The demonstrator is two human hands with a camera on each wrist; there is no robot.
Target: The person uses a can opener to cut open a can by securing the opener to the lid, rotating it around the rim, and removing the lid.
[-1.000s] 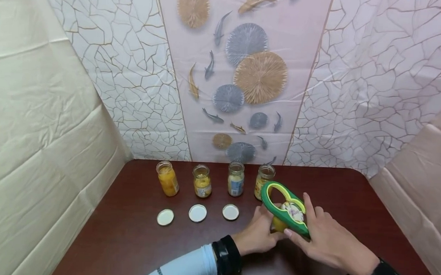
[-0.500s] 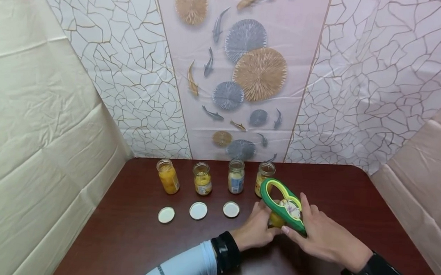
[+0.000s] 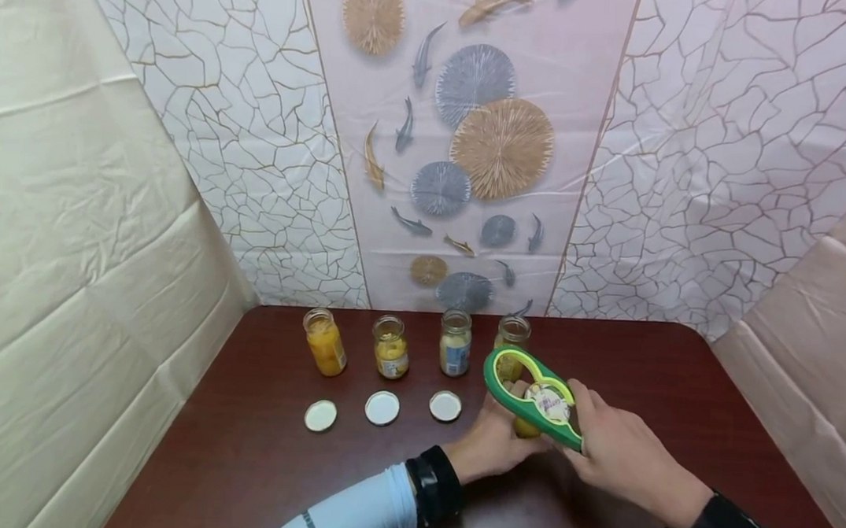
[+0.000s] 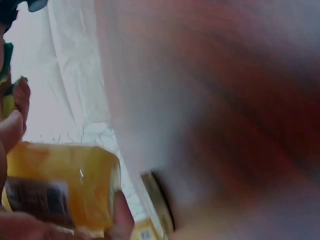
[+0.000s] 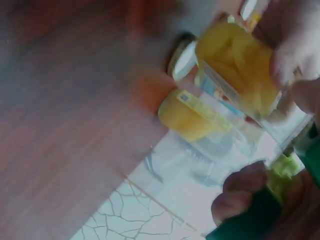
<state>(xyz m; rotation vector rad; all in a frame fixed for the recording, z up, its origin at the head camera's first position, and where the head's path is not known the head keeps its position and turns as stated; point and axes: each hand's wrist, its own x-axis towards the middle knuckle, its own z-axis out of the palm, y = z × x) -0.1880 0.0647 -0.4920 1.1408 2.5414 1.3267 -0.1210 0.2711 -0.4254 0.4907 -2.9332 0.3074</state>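
Observation:
My left hand (image 3: 499, 442) grips a glass jar (image 4: 82, 182) of yellow fruit pieces, its fingers wrapped round the body. The jar stands out clearly in the right wrist view, where its label shows. A green jar opener (image 3: 497, 377) with a lime inner edge lies over the jar's top. Through its smaller opening shows the printed lid (image 3: 548, 402). My right hand (image 3: 620, 450) holds the opener by its near right end, fingers curled round it. How tightly the opener bites on the lid cannot be seen.
Along the table's back edge stand several lidless jars: an orange-filled one (image 3: 326, 345), two in the middle (image 3: 391, 349), (image 3: 455, 346), and one (image 3: 514, 331) partly behind the opener. White-sided lids (image 3: 320, 415), (image 3: 382, 408), (image 3: 445, 406) lie before them. Another lid (image 5: 184, 61) shows in the right wrist view.
The opener has swung a little to the left over the jar. My right fingers, straighter before, are now curled closer round its end. The left hand has hardly moved.

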